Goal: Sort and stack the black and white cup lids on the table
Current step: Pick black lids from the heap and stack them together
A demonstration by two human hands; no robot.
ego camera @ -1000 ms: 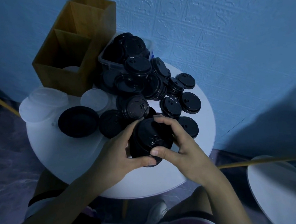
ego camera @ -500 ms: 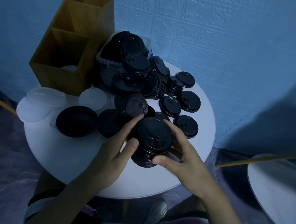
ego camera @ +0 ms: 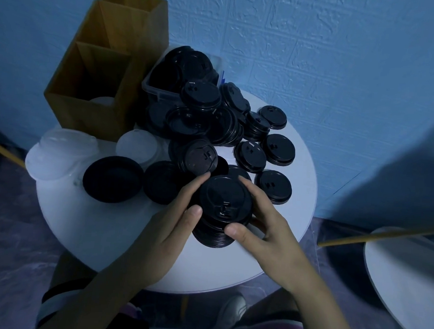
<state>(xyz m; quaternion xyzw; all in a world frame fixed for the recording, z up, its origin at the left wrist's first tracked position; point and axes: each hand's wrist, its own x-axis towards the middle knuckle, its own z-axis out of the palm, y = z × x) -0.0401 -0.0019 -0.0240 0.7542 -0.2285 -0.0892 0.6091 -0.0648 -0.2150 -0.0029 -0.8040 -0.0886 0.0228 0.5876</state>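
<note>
A tall stack of black lids [ego camera: 224, 198] leans on the round white table [ego camera: 110, 234] near its front. My right hand [ego camera: 267, 231] grips the stack, fingers curled round its far right side and thumb on its near edge. My left hand [ego camera: 171, 227] lies against the stack's left side with fairly straight fingers, its thumb touching the rim. A heap of black lids [ego camera: 208, 120] spills from a clear bin [ego camera: 159, 94] behind. Translucent white lids [ego camera: 59, 152] sit at the table's left edge, and another white stack [ego camera: 135, 146] stands nearer the middle.
A divided cardboard box [ego camera: 102, 68] stands at the back left with a white lid inside. Upturned black lids [ego camera: 113, 179] lie left of my hands, single black lids [ego camera: 273, 188] to the right. A second white table [ego camera: 407, 277] is at the lower right, a blue wall behind.
My left thumb has let go of the stack's front and the hand now lies along its left side. The stack has settled lower on the table, its top facing up.
</note>
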